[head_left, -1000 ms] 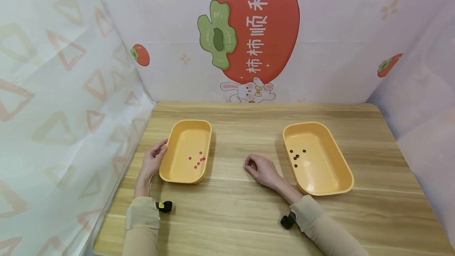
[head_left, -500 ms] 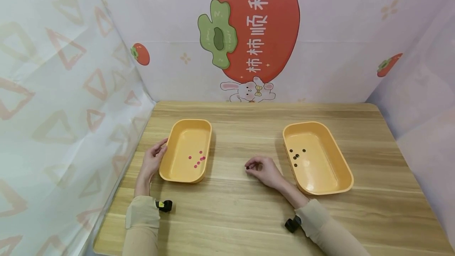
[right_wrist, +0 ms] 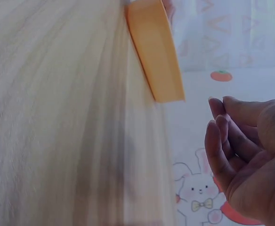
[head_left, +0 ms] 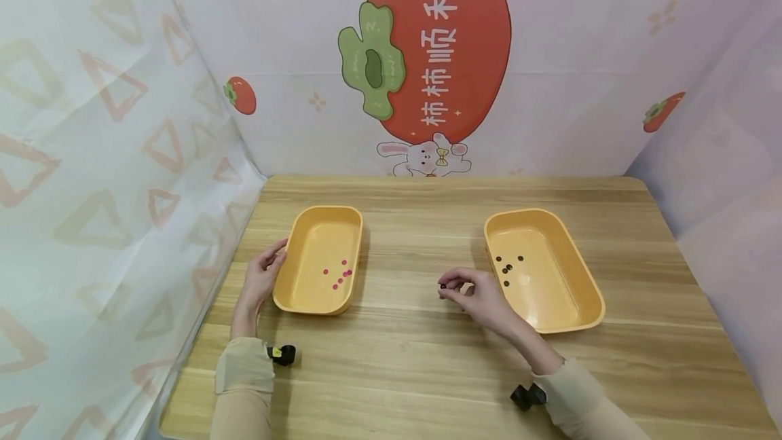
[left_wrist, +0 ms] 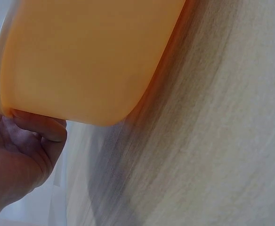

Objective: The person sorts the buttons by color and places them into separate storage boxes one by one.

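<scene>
On the left of the table stands a yellow-orange tray [head_left: 298, 294] with several small pink round pieces [head_left: 340, 281] on its floor. My left hand [head_left: 261, 278] holds this tray at its left side; in the left wrist view a bent digit [left_wrist: 45, 128] sits against the wall beneath the rim. Between the trays, my right hand [head_left: 485, 301] pinches a small dark round piece [head_left: 442, 286] between thumb and fingertips, just above the wood. That piece cannot be made out in the right wrist view. Several black round pieces [head_left: 506, 284] lie in the second yellow-orange tray [head_left: 577, 284].
The wooden table [head_left: 391, 372] ends at a printed backdrop [head_left: 550, 121] behind, and a patterned sheet [head_left: 140, 223] hangs along its left side. The second tray stands right beside my right hand and forearm.
My right hand has moved a little to the right, toward the second tray, and the dark piece has come into view between its fingertips. My left hand and both trays have stayed put.
</scene>
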The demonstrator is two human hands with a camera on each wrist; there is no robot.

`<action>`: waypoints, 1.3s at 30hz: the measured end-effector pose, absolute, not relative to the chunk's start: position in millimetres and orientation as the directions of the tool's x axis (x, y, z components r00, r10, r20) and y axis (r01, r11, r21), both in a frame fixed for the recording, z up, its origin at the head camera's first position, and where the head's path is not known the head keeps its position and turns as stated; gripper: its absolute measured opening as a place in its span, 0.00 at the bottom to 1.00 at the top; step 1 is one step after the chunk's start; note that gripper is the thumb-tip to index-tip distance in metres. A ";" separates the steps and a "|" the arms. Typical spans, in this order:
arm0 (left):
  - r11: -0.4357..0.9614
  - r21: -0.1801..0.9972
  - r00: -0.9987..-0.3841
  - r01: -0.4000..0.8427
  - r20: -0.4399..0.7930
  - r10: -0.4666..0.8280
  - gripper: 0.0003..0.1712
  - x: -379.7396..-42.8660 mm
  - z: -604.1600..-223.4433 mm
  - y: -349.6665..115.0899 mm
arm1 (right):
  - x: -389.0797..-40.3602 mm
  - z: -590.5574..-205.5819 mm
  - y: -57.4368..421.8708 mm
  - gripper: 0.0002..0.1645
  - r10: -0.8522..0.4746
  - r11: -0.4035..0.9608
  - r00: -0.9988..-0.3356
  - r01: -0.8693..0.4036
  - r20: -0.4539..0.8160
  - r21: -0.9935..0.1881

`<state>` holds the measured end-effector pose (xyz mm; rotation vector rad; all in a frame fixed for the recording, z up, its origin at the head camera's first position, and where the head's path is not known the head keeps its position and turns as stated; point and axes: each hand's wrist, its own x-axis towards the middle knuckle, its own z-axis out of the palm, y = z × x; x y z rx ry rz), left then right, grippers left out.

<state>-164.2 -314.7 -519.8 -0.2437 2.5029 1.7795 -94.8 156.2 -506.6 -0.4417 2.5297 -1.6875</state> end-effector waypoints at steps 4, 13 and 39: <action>0.322 0.930 -0.984 -0.176 -0.153 -0.096 0.28 -165.3 -521.9 -316.2 | -91.0 -500.5 170.2 0.07 -0.260 0.359 -0.958 -0.212 0.121 -0.909; 0.318 0.924 -0.977 -0.210 -0.187 -0.103 0.28 -167.0 -520.0 -315.0 | -90.6 -495.5 205.6 0.07 -0.164 0.432 -0.971 -0.231 0.176 -0.872; 0.332 0.915 -0.973 -0.227 -0.204 -0.105 0.28 -167.7 -520.0 -315.6 | -100.9 -514.1 280.1 0.07 -0.030 0.635 -0.978 -0.177 0.206 -0.752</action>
